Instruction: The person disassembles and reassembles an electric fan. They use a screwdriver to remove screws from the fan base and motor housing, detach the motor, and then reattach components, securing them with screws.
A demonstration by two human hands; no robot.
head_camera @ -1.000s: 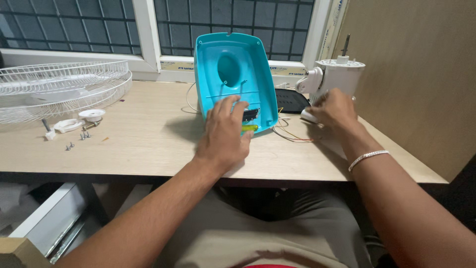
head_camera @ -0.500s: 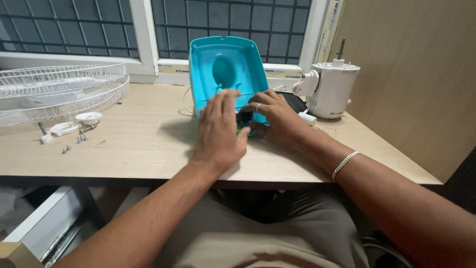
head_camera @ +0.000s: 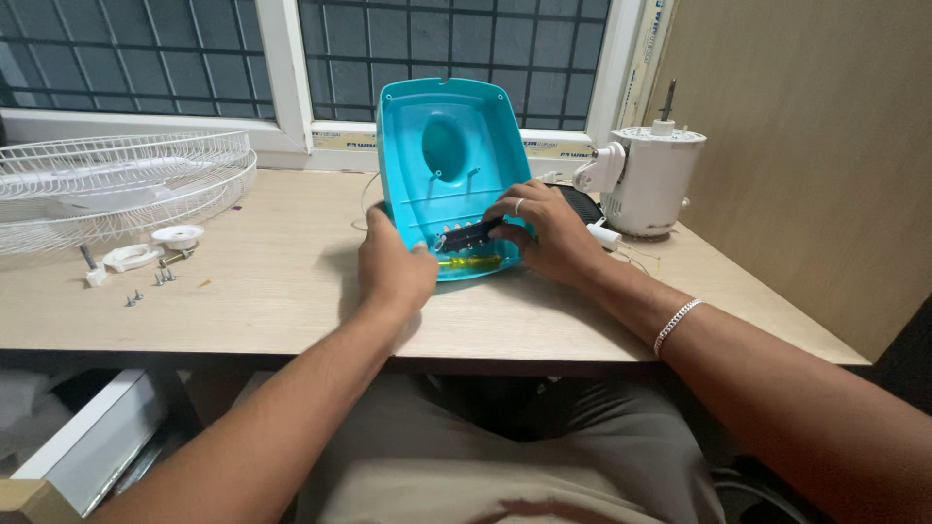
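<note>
Compared with half a second before, the right hand [head_camera: 553, 238] had drawn back a little toward the right side of the turquoise plastic housing [head_camera: 447, 184], and its fingers now pinched a small black switch block [head_camera: 471, 233] between thumb and forefinger, closed firmly on it. Just under these fingertips, a yellow part [head_camera: 468, 261] lay inside the lower edge of the housing. The left hand [head_camera: 391, 267] had stayed at the lower left rim of the housing, with its fingers curled around the edge and the thumb pressed on the inner side, so it gripped the shell. The housing stood tilted on the wooden table [head_camera: 272, 291], open side facing the person. Behind the right knuckles, a white fan motor [head_camera: 652, 180] stood upright. Well apart to the left of the left hand lay a white wire fan guard [head_camera: 116, 184], a white cap [head_camera: 178, 235] and some loose screws [head_camera: 146, 286].
</note>
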